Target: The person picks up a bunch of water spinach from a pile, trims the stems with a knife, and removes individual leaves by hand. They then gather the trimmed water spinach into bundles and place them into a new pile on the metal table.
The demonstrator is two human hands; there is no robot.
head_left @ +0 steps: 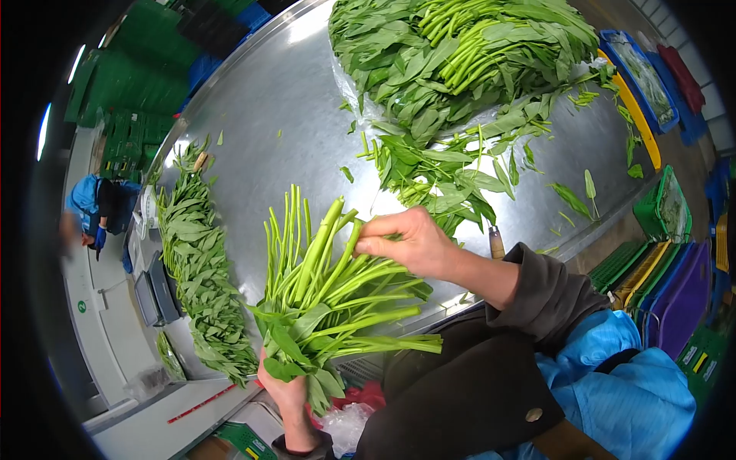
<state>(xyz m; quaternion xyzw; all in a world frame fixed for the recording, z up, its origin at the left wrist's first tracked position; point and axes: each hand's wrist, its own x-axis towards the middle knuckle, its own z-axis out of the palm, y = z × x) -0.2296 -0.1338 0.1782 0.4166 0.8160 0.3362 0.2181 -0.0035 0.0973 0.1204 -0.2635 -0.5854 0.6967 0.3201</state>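
Observation:
My left hand is wrapped round the leafy lower part of a bunch of green stems, some upright and some fanned out to the right. With thumb and fingers pinched, my right hand grips a thick stem at the top of that bunch. Loose leafy cuttings lie on the metal table just beyond my right hand. A knife handle shows beside my right wrist; its blade is mostly hidden.
A big heap of greens covers the far side. A row of leafy bunches lines the left edge. Crates stand at the right. Another person is at the far left.

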